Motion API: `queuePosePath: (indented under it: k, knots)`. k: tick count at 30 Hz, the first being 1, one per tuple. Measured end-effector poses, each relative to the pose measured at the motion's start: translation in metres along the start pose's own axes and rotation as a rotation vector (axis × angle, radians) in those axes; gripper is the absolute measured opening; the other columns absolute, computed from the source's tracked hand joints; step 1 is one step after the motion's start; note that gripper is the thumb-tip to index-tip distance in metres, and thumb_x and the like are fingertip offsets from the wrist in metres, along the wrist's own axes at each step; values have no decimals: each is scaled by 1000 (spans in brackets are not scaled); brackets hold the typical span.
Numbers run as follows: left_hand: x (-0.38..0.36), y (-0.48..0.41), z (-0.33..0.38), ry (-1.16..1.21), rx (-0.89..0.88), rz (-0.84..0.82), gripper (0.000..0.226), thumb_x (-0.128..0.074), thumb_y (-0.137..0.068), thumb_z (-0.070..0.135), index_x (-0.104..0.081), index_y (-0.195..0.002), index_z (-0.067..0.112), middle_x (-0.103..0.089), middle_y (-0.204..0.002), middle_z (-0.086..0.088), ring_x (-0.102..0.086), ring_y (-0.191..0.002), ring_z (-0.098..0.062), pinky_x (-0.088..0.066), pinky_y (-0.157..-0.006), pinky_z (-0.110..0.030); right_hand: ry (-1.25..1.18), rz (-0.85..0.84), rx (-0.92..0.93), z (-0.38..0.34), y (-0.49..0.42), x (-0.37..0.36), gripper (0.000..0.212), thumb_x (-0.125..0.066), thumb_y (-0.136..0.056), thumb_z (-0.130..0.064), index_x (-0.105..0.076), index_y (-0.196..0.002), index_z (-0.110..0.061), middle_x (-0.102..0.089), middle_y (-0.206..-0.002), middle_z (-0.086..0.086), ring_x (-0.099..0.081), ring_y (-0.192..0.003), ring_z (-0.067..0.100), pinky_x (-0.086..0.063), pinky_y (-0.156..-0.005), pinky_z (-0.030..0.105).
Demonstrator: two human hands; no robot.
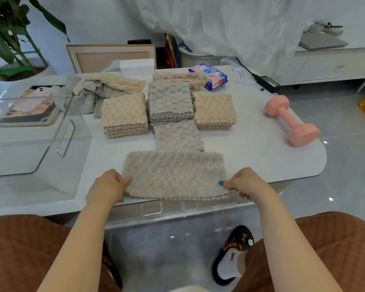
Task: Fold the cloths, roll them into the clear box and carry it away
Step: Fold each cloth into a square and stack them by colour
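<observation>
A grey-beige cloth [174, 175] lies flat along the near edge of the white table [251, 148], folded into a long strip. The left hand [109, 186] pinches its near left corner, fingers closed on the fabric, and the right hand [246, 183] pinches the near right corner, thumb on top and fingers curled under the edge. Just behind it lies a smaller folded grey cloth [178, 137], and beyond that stand three folded stacks side by side: a beige stack [124, 114] on the left, a grey stack [170, 101] in the middle and another beige stack [214, 110] on the right. A loose heap of unfolded cloths [97, 89] sits at the back left. The clear box [177, 245] seems to stand below the table edge between the person's knees, though its walls are hard to make out. A clear lid [30, 133] rests on the table's left side. A pink dumbbell [292, 120] lies well apart at the right, and a pack of wipes [209, 75] sits at the back
</observation>
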State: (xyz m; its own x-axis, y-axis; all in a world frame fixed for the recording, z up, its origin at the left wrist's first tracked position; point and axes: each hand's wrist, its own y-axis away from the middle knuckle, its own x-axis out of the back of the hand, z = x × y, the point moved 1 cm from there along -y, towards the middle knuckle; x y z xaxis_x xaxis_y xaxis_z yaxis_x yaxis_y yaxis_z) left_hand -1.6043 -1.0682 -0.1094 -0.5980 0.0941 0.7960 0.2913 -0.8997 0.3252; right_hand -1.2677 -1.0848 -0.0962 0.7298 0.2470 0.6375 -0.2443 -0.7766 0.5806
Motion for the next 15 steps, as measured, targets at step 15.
queuePosePath:
  k: [15]
  knots:
    - [-9,13,8,63,-93,215,30,-63,-87,36,-48,-79,12,-56,-76,-6,-54,-74,-28,-36,-61,-32,-232,-208,107,4,17,-21,30,-67,-85,-33,-53,-71,-11,-57,-64,4,-33,-41,13,-28,-44,21]
